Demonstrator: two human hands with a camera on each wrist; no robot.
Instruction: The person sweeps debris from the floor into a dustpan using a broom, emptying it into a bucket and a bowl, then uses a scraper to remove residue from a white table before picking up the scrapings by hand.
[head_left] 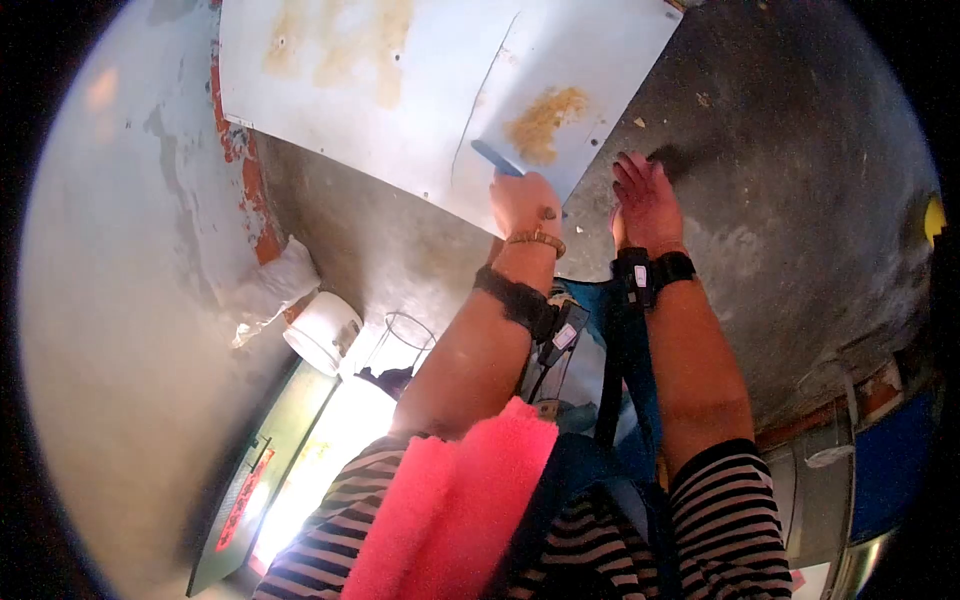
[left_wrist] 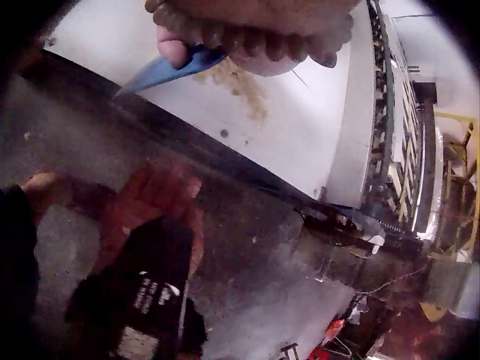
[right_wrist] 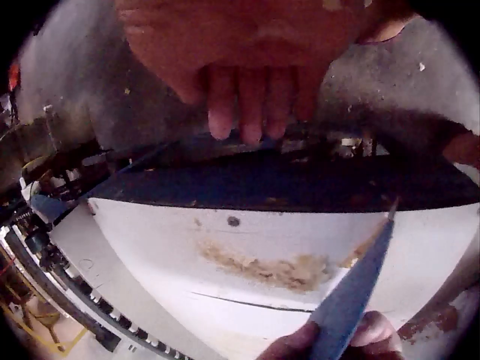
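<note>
Left grip (head_left: 525,205) has its fingers curled round the butt end of a blue scraper (head_left: 497,158). The blade tip is on the white panel (head_left: 400,90), just beside a brown residue patch (head_left: 545,122). Right grip (head_left: 648,205) holds nothing; its fingers are straight and lie flat on the grey concrete surface (head_left: 780,200), just off the panel's edge. The scraper looks thin and light, probably plastic with some flex, so I'd hold it at the rear and press low near the blade. The panel looks stiff and flat with a smooth, likely slick face; I'd brace it at the edge rather than on the face. The residue looks dry and crusty. A green box (head_left: 262,470) at lower left carries a red label, but its text is too blurred to read. White print on the wrist strap (left_wrist: 150,292) is also unreadable. No brand is legible anywhere.
</note>
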